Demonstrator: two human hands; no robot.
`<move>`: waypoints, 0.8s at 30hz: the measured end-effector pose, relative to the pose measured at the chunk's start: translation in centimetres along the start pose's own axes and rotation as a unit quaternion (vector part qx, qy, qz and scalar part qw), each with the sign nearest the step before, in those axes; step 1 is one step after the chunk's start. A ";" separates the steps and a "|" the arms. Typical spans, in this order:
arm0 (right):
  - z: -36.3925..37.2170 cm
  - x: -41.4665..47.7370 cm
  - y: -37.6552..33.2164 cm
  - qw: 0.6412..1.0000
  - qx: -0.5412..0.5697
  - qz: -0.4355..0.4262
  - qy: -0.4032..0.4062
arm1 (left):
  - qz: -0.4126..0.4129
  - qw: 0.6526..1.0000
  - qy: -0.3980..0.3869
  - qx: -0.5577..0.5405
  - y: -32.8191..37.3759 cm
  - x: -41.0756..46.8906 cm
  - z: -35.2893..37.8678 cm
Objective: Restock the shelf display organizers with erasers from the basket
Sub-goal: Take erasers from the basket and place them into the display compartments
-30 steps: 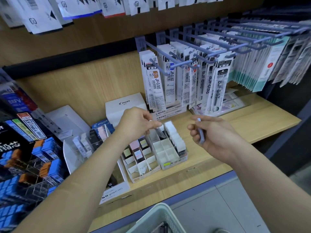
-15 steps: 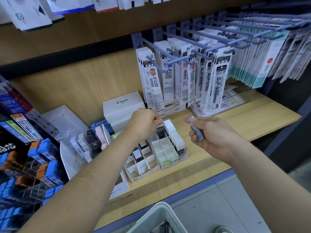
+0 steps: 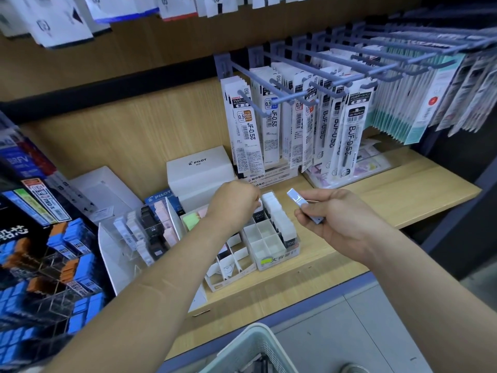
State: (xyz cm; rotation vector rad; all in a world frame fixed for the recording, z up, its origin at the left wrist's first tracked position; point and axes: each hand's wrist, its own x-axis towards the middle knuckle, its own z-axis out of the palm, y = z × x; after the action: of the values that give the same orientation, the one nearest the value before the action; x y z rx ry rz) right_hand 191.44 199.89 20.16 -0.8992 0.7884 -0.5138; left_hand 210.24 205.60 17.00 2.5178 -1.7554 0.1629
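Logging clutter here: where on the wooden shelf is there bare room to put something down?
Bare wood right of the white organizer, out to the shelf end, and the front strip. Crowded on the left: acrylic rack, Pilot box.

Light is even, cool, fairly bright mid-frame, prob. from overhead. Wood shelf [image 3: 403,200] well lit; soft shadow behind the refill packs [image 3: 248,130]. Right edge & lower left go dim, nearly black. Strong wide-angle bend at the edges: hooks [image 3: 376,53] fan out & curve. Cards [image 3: 61,25] upper left are smeared. Centre labels sharp, readable. Pale highlight on top end of the eraser [image 3: 301,204] in the right hand [image 3: 341,219].
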 end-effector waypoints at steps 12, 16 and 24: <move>2.5 -1.1 0.0 0.999 -0.019 -0.035 -0.033 | -0.108 0.852 0.032 -0.511 1.5 -7.6 -6.0; 4.0 -1.9 0.7 0.994 0.006 -0.013 -0.105 | -0.137 0.857 0.047 -0.494 0.8 -10.0 -6.0; 7.6 -3.5 1.5 0.982 -0.054 -0.049 -0.174 | -0.196 0.716 0.003 -0.670 -1.0 -13.9 -7.7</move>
State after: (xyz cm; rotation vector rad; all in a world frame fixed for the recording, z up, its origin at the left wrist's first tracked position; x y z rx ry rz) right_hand 195.33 206.78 23.12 -1.0962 0.4578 -0.3864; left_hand 206.02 219.83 22.88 1.5756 -0.6628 -0.8137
